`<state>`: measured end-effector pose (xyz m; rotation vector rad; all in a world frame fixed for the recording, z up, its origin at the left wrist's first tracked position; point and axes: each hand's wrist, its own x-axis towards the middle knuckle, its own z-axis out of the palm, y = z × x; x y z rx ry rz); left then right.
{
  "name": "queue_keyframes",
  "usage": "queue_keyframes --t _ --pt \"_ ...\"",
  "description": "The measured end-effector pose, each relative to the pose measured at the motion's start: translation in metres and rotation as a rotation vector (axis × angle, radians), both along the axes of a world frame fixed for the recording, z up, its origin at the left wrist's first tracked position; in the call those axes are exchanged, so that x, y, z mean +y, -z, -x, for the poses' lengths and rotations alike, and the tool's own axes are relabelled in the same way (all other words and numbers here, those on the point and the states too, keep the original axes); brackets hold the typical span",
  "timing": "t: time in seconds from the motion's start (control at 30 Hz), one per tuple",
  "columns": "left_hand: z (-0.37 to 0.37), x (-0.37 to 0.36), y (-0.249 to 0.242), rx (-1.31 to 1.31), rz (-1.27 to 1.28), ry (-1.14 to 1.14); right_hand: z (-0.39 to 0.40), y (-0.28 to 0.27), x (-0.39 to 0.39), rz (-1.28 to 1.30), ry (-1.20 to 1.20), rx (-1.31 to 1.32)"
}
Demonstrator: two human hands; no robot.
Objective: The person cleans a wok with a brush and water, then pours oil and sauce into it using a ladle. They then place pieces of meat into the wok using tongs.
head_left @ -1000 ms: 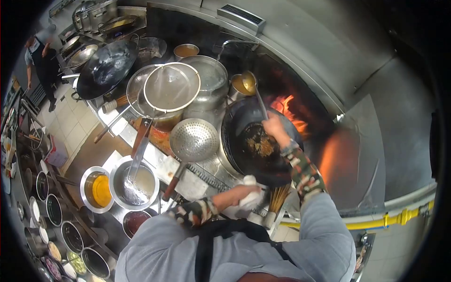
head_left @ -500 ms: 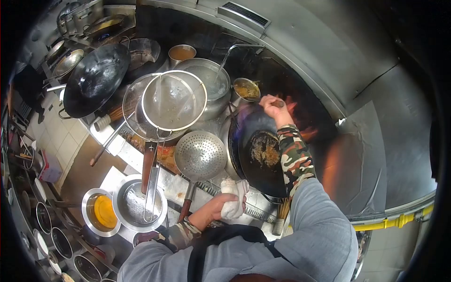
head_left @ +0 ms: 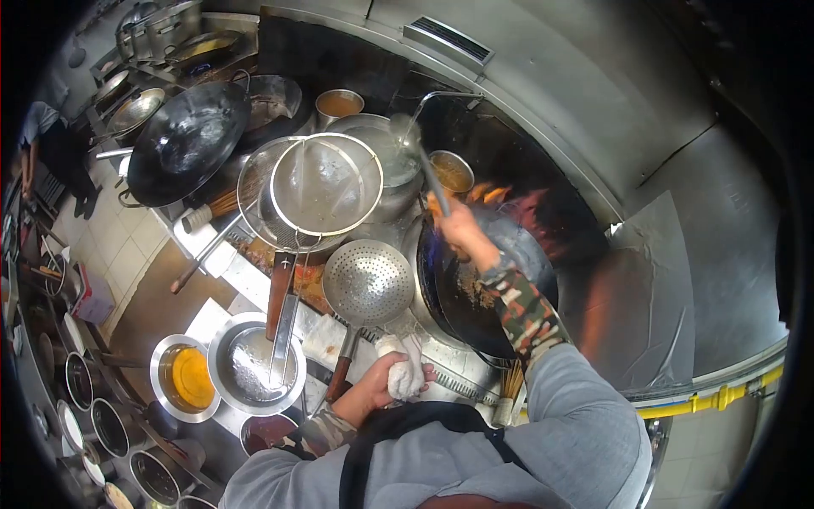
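My right hand (head_left: pixel 465 233) is closed round the handle of a ladle (head_left: pixel 434 176). The ladle's blurred bowl is over the large water pot (head_left: pixel 373 127), beside the tap. Below this hand sits a black wok (head_left: pixel 517 318) with brown, crumbly food (head_left: pixel 476 287) in it, partly hidden by my forearm. Flames (head_left: pixel 517 204) rise behind the wok's far rim. My left hand (head_left: pixel 386 377) grips a folded white cloth (head_left: pixel 407 371) near the counter's front edge; whether the cloth wraps a handle is hidden. A small pot with yellowish contents (head_left: pixel 451 172) stands behind the wok.
A perforated strainer (head_left: pixel 368 282) lies left of the wok. Mesh sieves (head_left: pixel 326 187) rest beyond it. Bowls of orange liquid (head_left: pixel 192 377) and clear liquid (head_left: pixel 254 365) stand at front left. A large black wok (head_left: pixel 188 144) leans farther back. Another person (head_left: pixel 55 148) stands far left.
My right hand has moved left and slightly down, and the ladle has swung from the small pot to the water pot. The left hand still grips the cloth. The view has shifted slightly.
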<state>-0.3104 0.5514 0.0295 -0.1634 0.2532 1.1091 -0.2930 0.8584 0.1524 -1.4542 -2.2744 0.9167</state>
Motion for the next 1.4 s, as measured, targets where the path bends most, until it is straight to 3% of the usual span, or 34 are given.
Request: queue_keyframes --t 0.07,0.17,0.27,0.43,0.6,0.73,0.83,0.93,0.97,1.0,1.07,1.17,1.2,1.27,1.33,1.4 --pt "-0.004 -0.003 0.017 0.013 -0.033 0.011 0.012 0.032 0.012 0.431 -0.048 0.204" --pt "-0.012 -0.021 0.026 0.117 -0.088 0.005 0.009 0.015 0.024 1.283 0.139 0.705" --pt "-0.005 -0.055 0.008 0.266 -0.033 0.038 -0.028 -0.007 0.017 1.643 0.171 1.054" --pt "-0.031 -0.121 0.054 0.046 0.052 -0.126 -0.121 -0.044 -0.026 1.752 -0.035 1.246" --pt "-0.075 -0.137 0.073 0.105 0.222 -0.202 -0.218 -0.069 -0.074 1.806 -0.014 1.303" --pt "-0.108 -0.110 0.065 0.135 0.199 -0.232 -0.287 -0.066 -0.106 1.791 0.115 1.255" --pt "-0.133 -0.084 0.028 0.079 0.166 -0.232 -0.319 -0.044 -0.127 1.581 0.217 0.987" --pt "-0.163 -0.058 -0.015 0.033 -0.110 -0.160 -0.338 -0.006 -0.145 1.438 0.245 0.803" --pt "-0.174 -0.051 -0.030 0.024 -0.108 -0.155 -0.340 0.004 -0.159 1.321 0.221 0.742" --pt "-0.185 -0.044 -0.043 0.013 -0.108 -0.148 -0.335 -0.009 -0.192 0.900 0.261 0.577" --pt "-0.197 -0.028 -0.058 -0.106 -0.163 -0.080 -0.356 0.042 -0.208 0.473 0.238 0.436" --pt "-0.201 -0.003 -0.078 -0.253 -0.269 -0.003 -0.375 0.021 -0.256 0.290 0.372 0.254" --pt "-0.201 0.007 -0.085 -0.222 -0.283 -0.010 -0.378 0.034 -0.262 0.308 0.356 0.246" --pt "-0.195 0.038 -0.083 -0.236 -0.294 -0.009 -0.386 0.096 -0.264 0.146 0.344 -0.113" --pt "-0.180 0.070 -0.063 -0.412 -0.266 0.050 -0.395 0.155 -0.259 -0.035 0.328 -0.470" --pt "-0.166 0.060 -0.063 -0.415 -0.159 0.067 -0.399 0.157 -0.261 -0.117 0.333 -0.654"
